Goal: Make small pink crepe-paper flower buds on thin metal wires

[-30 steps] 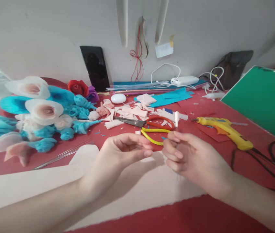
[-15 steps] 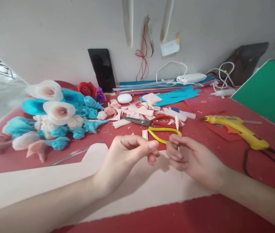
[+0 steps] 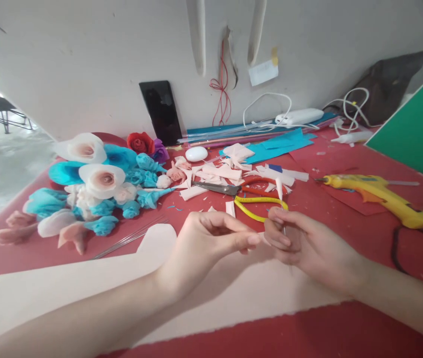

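My two bare hands meet over a red bench [image 3: 346, 330], near the middle of the view. My right hand [image 3: 310, 243] grips a pale-tipped stem [image 3: 279, 189] between thumb and fingers; it stands almost upright, its whitish tip above my forefinger and its thin lower end showing faintly beneath my hand. My left hand [image 3: 211, 248] is just beside it, thumb and forefinger drawn together toward the right fingers; I cannot tell whether anything thin is pinched there, or whether the two hands touch. Beneath both lies a large, pale pinkish paper sheet [image 3: 84, 291]. Just beyond my hands is a cutting tool [image 3: 221, 188] with one red and one yellow handle, its metal end pointing left, among pale paper scraps [image 3: 221, 172]. To the left sits a heap of paper flowers [image 3: 101, 181] in blue, white and pink, with a red one at the back; nearer to me, a few thin wires [image 3: 129, 238] lie slantwise. On the right rests a yellow glue gun [image 3: 379, 196], nozzle pointing left, and behind it leans a green board [image 3: 416, 134]. A dark phone [image 3: 162, 112] is propped against the grey wall [image 3: 84, 64].
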A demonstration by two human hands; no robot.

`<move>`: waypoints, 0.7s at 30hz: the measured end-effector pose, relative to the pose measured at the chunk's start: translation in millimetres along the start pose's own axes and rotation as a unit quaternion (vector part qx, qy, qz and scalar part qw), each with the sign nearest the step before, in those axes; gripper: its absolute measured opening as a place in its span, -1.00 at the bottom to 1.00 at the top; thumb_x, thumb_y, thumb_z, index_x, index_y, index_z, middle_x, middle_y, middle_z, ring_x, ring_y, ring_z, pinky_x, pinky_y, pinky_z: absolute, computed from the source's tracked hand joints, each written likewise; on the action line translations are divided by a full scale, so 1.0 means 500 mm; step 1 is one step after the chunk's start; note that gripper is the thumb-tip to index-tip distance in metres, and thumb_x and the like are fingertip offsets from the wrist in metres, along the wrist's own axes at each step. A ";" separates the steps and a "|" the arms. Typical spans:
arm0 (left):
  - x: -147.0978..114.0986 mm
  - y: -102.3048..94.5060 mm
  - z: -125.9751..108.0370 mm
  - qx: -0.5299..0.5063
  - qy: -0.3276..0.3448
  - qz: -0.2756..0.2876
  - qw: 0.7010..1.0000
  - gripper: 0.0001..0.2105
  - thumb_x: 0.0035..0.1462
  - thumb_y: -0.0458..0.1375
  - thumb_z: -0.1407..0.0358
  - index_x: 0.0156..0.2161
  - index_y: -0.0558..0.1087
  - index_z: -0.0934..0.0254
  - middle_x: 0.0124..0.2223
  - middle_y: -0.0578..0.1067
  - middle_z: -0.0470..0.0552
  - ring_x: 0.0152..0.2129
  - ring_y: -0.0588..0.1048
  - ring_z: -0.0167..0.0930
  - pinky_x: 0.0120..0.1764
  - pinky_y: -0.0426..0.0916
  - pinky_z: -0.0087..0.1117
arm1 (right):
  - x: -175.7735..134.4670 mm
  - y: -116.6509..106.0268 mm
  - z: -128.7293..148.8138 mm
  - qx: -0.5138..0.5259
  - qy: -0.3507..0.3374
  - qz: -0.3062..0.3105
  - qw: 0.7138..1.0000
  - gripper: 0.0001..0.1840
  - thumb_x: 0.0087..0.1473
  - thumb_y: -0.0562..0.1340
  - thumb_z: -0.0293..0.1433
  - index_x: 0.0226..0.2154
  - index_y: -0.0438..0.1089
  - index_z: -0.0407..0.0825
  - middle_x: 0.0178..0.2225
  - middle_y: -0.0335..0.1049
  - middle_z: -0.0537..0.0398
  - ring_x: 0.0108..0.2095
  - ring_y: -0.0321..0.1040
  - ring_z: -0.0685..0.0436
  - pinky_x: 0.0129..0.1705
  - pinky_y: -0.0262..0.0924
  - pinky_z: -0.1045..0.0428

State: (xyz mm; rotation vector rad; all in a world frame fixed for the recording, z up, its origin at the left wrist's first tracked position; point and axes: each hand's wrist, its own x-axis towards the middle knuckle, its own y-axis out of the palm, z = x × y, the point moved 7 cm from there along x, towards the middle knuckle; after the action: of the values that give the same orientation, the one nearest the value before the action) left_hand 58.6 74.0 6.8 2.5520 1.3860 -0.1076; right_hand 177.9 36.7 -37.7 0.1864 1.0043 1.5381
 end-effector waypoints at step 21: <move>0.064 -0.088 -0.067 0.476 0.136 -0.055 0.867 -0.65 0.06 0.09 0.19 -0.65 0.19 0.31 -0.68 0.19 -0.18 -0.69 0.13 -0.55 -0.59 0.02 -0.51 | -0.002 0.006 0.000 -0.016 -0.006 0.025 1.000 -0.72 0.17 0.02 -0.36 -0.55 0.05 -0.06 -0.63 0.02 0.24 -0.63 -0.17 0.10 -0.60 -0.10 0.18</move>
State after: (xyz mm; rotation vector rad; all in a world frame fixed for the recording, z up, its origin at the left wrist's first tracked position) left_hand 37.9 130.9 26.3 3.3533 1.9353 -0.6162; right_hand 176.0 36.3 -35.2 0.1996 0.9723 1.5961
